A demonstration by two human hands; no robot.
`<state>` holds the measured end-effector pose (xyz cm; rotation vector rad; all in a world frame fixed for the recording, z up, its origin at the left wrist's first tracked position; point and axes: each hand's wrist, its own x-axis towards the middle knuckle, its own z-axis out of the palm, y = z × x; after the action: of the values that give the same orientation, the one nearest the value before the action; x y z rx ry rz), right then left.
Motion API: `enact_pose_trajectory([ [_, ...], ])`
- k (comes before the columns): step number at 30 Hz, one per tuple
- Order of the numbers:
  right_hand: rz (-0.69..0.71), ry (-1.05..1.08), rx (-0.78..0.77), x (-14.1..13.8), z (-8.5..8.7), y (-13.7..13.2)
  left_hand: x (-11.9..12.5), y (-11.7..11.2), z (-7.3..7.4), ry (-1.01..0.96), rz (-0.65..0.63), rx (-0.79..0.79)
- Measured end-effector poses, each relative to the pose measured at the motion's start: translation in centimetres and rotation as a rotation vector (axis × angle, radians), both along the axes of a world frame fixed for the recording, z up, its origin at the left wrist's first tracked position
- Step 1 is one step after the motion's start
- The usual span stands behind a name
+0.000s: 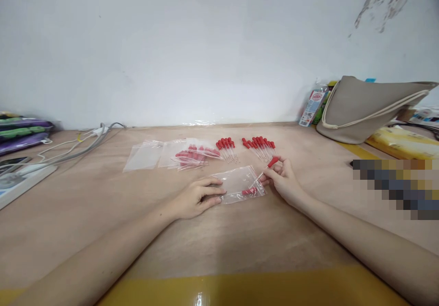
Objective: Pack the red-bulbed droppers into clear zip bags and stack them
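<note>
A clear zip bag (235,181) lies on the table between my two hands, with one red-bulbed dropper (249,190) in it near its right end. My left hand (199,197) rests at the bag's left end, its fingers stretched out and apart, fingertips touching the plastic. Pinched in my right hand (284,181) is another dropper (273,162) with a red bulb. Its thin clear stem slants down to the left at the bag's zip end; I cannot tell how far the tip is inside. Some right fingers are hidden behind the bag edge.
Two fanned groups of red-bulbed droppers (226,148) lie behind the bag. Left of them are filled zip bags (192,157) and flat clear bags (142,156). A power strip (29,185) with cables sits far left. A grey bag (363,109) stands at the back right.
</note>
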<state>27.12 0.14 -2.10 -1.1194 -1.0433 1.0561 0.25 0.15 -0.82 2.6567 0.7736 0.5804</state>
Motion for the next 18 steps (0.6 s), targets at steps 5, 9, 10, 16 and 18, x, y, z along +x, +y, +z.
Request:
enact_pose_trajectory([
  [5, -0.015, 0.099, -0.087, 0.6, 0.3, 0.2, 0.1, 0.0, 0.2, -0.002, 0.017, -0.005],
  [9, 0.108, 0.123, -0.207, 1.5, 0.6, 0.5, 0.2, -0.1, 0.3, -0.011, 0.039, -0.006],
  [10, 0.147, 0.083, -0.227, 1.8, 0.6, 0.5, 0.2, -0.1, 0.3, -0.01, 0.042, -0.008],
  [16, 0.366, -0.348, -0.235, 3.4, 0.9, 1.2, 0.1, -0.1, 0.1, -0.009, 0.043, -0.005],
  [18, 0.403, -0.374, -0.221, 3.3, 0.9, 1.3, 0.1, 0.0, 0.1, -0.012, 0.041, -0.004],
])
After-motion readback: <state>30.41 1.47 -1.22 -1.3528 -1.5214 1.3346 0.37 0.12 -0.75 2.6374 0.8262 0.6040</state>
